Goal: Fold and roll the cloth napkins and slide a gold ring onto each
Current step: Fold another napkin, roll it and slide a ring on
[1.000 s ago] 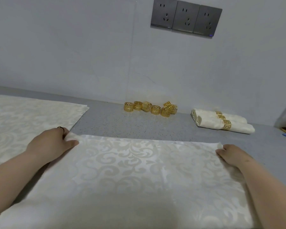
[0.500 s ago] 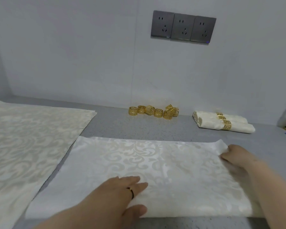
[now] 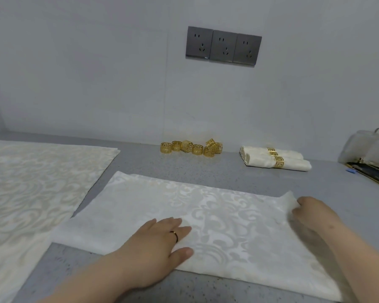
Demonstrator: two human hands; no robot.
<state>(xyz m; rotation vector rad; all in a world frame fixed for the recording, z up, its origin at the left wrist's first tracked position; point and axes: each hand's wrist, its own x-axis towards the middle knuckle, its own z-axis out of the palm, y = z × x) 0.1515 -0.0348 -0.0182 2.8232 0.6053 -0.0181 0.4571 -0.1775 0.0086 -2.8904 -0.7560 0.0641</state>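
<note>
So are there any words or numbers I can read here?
No readable text anywhere.
Three dark grey wall sockets: no words; a corner mark is too small to read.
Loose gold metal napkin rings: a cut-out maze pattern, not letters.
Dark flat object at the right edge: too blurred to tell.

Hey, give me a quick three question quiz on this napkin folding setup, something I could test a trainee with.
1. True or false: the left hand lies flat on the folded napkin.
2. Where does the right hand hold that napkin? A) its far right corner B) its near left corner C) its middle
3. How many rolled napkins, right of the loose gold rings, already wear a ring?

Key: 1 true; 2 A; 3 two.
</note>
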